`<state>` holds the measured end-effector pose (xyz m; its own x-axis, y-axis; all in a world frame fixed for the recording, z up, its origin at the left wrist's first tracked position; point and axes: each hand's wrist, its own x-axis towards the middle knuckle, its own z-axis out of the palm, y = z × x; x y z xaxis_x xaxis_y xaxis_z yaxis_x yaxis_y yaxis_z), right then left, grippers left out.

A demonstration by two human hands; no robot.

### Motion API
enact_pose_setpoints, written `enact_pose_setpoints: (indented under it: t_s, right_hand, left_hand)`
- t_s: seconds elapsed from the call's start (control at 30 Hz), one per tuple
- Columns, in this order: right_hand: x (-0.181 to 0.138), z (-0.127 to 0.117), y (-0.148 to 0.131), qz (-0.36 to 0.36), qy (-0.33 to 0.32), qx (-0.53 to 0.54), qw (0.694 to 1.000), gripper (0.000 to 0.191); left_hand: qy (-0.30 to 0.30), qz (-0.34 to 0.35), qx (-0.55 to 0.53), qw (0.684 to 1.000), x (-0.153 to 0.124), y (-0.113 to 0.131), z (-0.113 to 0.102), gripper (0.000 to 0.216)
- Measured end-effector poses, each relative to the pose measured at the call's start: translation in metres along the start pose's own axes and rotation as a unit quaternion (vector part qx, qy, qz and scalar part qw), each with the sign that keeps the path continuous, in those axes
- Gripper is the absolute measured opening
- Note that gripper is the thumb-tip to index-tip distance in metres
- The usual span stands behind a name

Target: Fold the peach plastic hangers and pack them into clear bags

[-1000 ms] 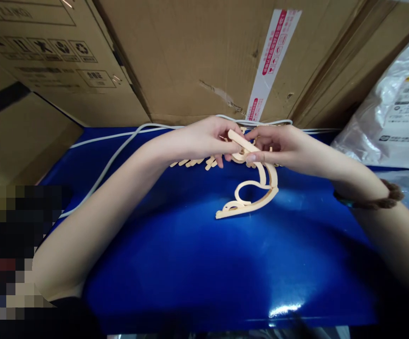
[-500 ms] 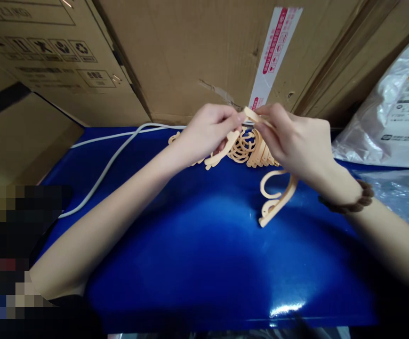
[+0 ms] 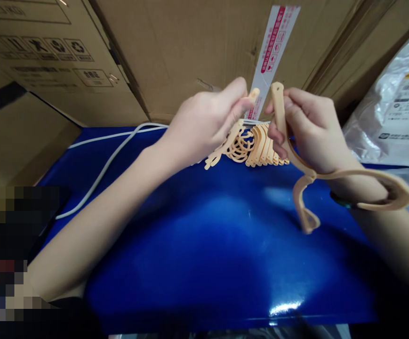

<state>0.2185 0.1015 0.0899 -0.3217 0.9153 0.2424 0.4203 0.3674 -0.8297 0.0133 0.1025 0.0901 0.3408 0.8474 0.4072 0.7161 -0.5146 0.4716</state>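
My right hand (image 3: pixel 308 125) grips a beige plastic hanger (image 3: pixel 301 165). One end with a small hole points up above the fingers, and its hook curves across my wrist. A short arm with a looped end hangs below the hand. My left hand (image 3: pixel 204 120) is closed, to the left of it, around a beige plastic piece (image 3: pixel 255 93). Only the rounded tip of that piece shows past the thumb. Behind and below the hands, a row of beige hanger parts (image 3: pixel 262 148) lies on the blue tabletop (image 3: pixel 204 235), with hooks (image 3: pixel 239 148) bunched beside it.
Cardboard boxes (image 3: pixel 190 47) stand along the back and left. A white cable (image 3: pixel 101 176) runs over the table's left side. A white plastic package (image 3: pixel 398 103) sits at the right.
My hands have moved apart and up. The hanger in my right hand has turned, its upper end now upright and its hook over the wrist. My left hand has rolled over.
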Motion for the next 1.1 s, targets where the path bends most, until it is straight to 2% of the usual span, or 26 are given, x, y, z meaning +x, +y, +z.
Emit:
enact_pose_setpoints:
  t_s: [0.07,0.17,0.27,0.37,0.43,0.5,0.53,0.6,0.67,0.73,0.77,0.83,0.93,1.03,1.1]
  right_hand:
    - [0.004,0.000,0.001,0.035,-0.001,0.066,0.997,0.018]
    - [0.010,0.002,0.007,0.028,-0.002,0.124,0.992,0.019]
    - [0.012,0.004,0.012,0.017,0.004,0.161,0.987,0.022]
    - [0.012,0.006,0.013,0.015,0.031,0.163,0.986,0.023]
    - [0.012,0.007,0.013,0.009,0.069,0.161,0.985,0.025]
    - [0.013,0.007,0.014,0.005,0.108,0.164,0.981,0.025]
    - [0.014,0.006,0.015,0.003,0.130,0.170,0.977,0.024]
    - [0.018,0.005,0.018,-0.004,0.182,0.195,0.964,0.023]
    - [0.021,0.002,0.021,-0.008,0.244,0.230,0.942,0.021]
    - [0.024,-0.002,0.023,-0.014,0.294,0.263,0.919,0.013]
    - [0.025,-0.004,0.024,-0.019,0.307,0.274,0.911,0.008]
    - [0.027,-0.009,0.026,-0.032,0.305,0.274,0.912,0.016]
    - [0.025,-0.015,0.026,-0.048,0.250,0.209,0.944,0.024]
    - [0.018,-0.018,0.022,-0.095,0.204,0.027,0.974,0.018]
    - [0.012,-0.018,0.018,-0.126,0.181,-0.172,0.960,0.011]
  left_hand:
    - [-0.015,-0.015,0.012,1.000,0.006,-0.016,-0.005,0.035]
    - [-0.099,-0.099,-0.022,0.990,0.014,-0.052,-0.003,0.035]
    - [-0.120,-0.181,-0.024,0.976,0.017,-0.086,0.007,0.025]
    - [-0.113,-0.217,-0.001,0.970,0.015,-0.102,0.016,0.020]
    - [-0.057,-0.220,0.057,0.972,0.012,-0.100,0.020,0.020]
    - [0.015,-0.192,0.101,0.976,0.011,-0.092,0.021,0.028]
    - [0.044,-0.169,0.097,0.980,0.010,-0.085,0.021,0.032]
    - [0.049,-0.133,0.023,0.990,0.009,-0.068,0.020,0.034]
    - [-0.020,-0.129,-0.130,0.983,0.008,-0.050,0.018,0.042]
    - [-0.129,-0.142,-0.262,0.946,0.006,-0.034,0.015,0.050]
    - [-0.172,-0.151,-0.306,0.924,0.005,-0.027,0.014,0.048]
    - [-0.210,-0.163,-0.376,0.888,0.004,-0.019,0.012,0.033]
    - [-0.158,-0.176,-0.462,0.855,0.005,-0.020,0.010,0.011]
    - [-0.113,-0.192,-0.512,0.830,0.006,-0.026,0.007,0.024]
    - [-0.123,-0.199,-0.524,0.819,0.006,-0.028,0.006,0.039]
